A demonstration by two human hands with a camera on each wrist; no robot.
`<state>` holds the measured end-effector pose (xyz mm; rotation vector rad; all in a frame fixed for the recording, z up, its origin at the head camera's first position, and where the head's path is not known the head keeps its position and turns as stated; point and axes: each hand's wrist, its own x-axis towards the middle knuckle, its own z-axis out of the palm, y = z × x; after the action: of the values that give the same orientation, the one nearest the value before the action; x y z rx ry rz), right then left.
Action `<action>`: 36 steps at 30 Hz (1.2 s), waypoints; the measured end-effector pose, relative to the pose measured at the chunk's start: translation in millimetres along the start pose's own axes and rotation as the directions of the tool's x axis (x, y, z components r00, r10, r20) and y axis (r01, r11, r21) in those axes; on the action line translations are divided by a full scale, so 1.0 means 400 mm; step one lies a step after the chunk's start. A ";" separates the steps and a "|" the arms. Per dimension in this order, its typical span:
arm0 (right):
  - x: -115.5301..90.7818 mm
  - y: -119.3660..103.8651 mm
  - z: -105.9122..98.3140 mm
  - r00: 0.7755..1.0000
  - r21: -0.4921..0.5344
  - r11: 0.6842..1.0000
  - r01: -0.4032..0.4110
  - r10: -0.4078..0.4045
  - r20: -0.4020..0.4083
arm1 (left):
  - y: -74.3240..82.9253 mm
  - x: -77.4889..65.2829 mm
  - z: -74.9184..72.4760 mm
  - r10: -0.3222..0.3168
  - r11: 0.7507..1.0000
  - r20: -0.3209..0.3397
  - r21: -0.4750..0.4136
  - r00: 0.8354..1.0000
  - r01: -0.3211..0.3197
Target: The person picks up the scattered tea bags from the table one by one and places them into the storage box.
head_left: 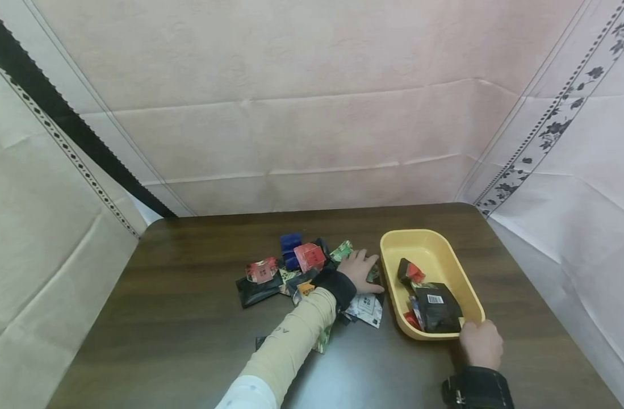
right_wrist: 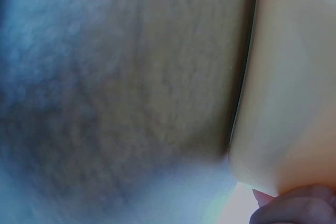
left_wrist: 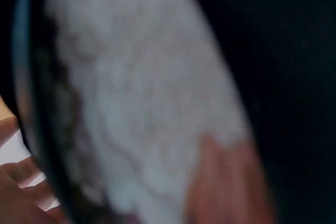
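Note:
My left hand (head_left: 361,271) reaches across the pile with fingers spread, resting over small packets at its right side. Beneath and beside it lie a silver-white packet (head_left: 367,309) and a green packet (head_left: 341,251). In the left wrist view only a few fingers (left_wrist: 26,182) show at the lower left; the rest is blurred. My right hand (head_left: 481,344) grips the near right corner of a yellow plastic tray (head_left: 428,238). Inside the tray are a black packet (head_left: 437,307) with a white label and a black-and-red one (head_left: 411,271). The tray's wall (right_wrist: 294,77) fills the right wrist view's right side.
More packets lie left of the left hand: a red one (head_left: 309,257), a dark blue one (head_left: 290,250), a black one (head_left: 258,291) and a red-and-pink one (head_left: 262,270). They rest on a brown wooden table (head_left: 199,318). Pale cloth (head_left: 312,130) hangs behind the table.

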<state>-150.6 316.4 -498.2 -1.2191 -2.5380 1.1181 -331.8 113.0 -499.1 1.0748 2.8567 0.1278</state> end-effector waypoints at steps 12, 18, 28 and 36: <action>-0.002 -0.003 0.008 1.000 0.014 1.000 0.000 0.000 -0.004 | 0.009 -0.008 0.028 0.007 0.991 -0.093 0.130 0.996 0.005; -0.002 -0.001 0.013 1.000 0.005 1.000 0.011 -0.011 -0.002 | -0.002 -0.009 0.049 0.064 0.988 -0.154 0.150 0.986 -0.041; -0.002 0.001 0.014 1.000 0.017 1.000 -0.003 0.003 -0.004 | -0.003 -0.011 0.018 0.036 0.992 -0.149 0.125 0.988 -0.017; 0.001 0.001 0.005 1.000 0.020 1.000 0.017 -0.017 -0.008 | 0.003 -0.013 -0.073 0.004 0.999 -0.181 -0.041 0.983 -0.011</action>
<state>-151.5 315.6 -499.8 -1.1924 -2.5208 1.1295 -330.4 108.8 -469.5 1.1204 2.9942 0.2997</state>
